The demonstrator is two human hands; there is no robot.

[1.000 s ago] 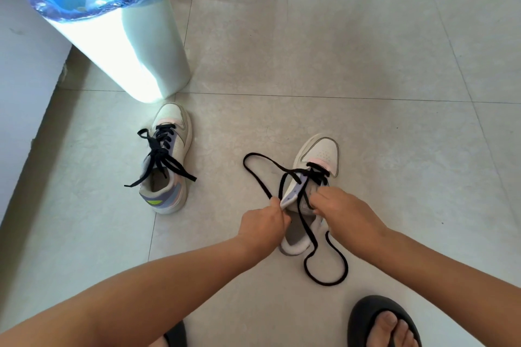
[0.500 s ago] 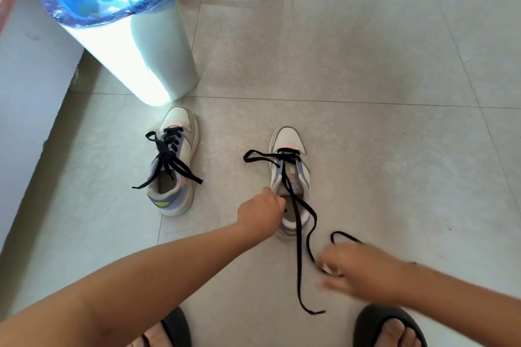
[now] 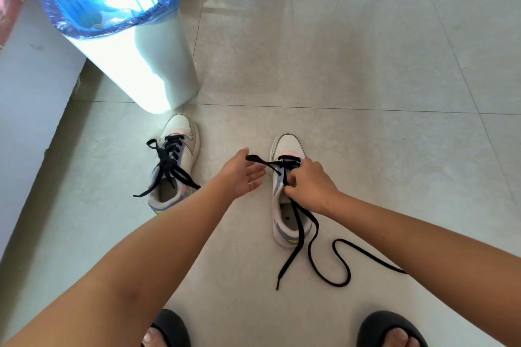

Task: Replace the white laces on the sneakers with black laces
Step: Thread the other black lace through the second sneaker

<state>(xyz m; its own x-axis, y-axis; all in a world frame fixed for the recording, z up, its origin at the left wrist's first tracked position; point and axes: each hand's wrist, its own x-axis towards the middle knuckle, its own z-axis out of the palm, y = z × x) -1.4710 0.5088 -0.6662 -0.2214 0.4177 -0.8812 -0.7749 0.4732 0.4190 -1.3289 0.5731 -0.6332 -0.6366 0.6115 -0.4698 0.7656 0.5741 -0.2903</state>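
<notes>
Pinching the black lace (image 3: 296, 236) at the tongue of the right sneaker (image 3: 287, 205), right hand (image 3: 308, 186) curled over the upper eyelets, fingers closed round the strand just above the shoe's opening. Hovering just left of that shoe, left hand (image 3: 242, 175) released, palm up and fingers straight, the short free end of the lace lying across or just above the fingertips; cannot tell whether touching. Threaded only through the lowest eyelets near the toe, by the look of it, with the rest trailing out over the heel and looping across the tiled floor (image 3: 366, 65) toward the right forearm. Standing well apart to the left, the left sneaker (image 3: 176, 166) already laced in black up to the top, ends loose and untied, just in front of the white bin with blue liner (image 3: 121, 36). No white laces in sight.

Judged as mid-lacing of the second shoe, first crossings done, most eyelets still to fill. Next move likely calling for taking that short end with the free hand, steadying the upper with the other, and feeding the tip through the next eyelet on the opposite side, then drawing slack through evenly so both ends stay matched and the long trailing loop on the floor does not knot
</notes>
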